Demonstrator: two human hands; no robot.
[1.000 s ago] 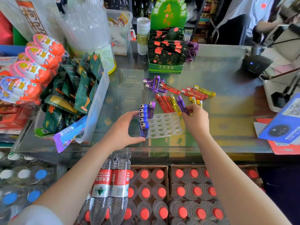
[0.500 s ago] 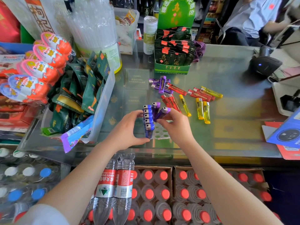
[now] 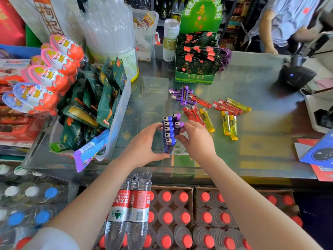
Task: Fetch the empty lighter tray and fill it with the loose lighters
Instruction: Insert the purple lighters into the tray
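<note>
Two hands fill the lighter tray (image 3: pixel 177 147) on the glass counter (image 3: pixel 252 91).

The left hand (image 3: pixel 144 147) curls around the upright row of blue lighters (image 3: pixel 168 133). The right hand (image 3: pixel 196 139) pinches a purple lighter (image 3: pixel 178 127), cap up, tilted a bit.

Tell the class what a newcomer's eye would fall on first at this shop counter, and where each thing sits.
At the counter's near middle, the left hand and the right hand meet around a standing row of purple lighters in a white tray, the right hand pinching one more purple lighter. Beyond them, loose red, yellow and purple lighters lie scattered on the glass counter. At far left hang bright egg-shaped sweets.
</note>
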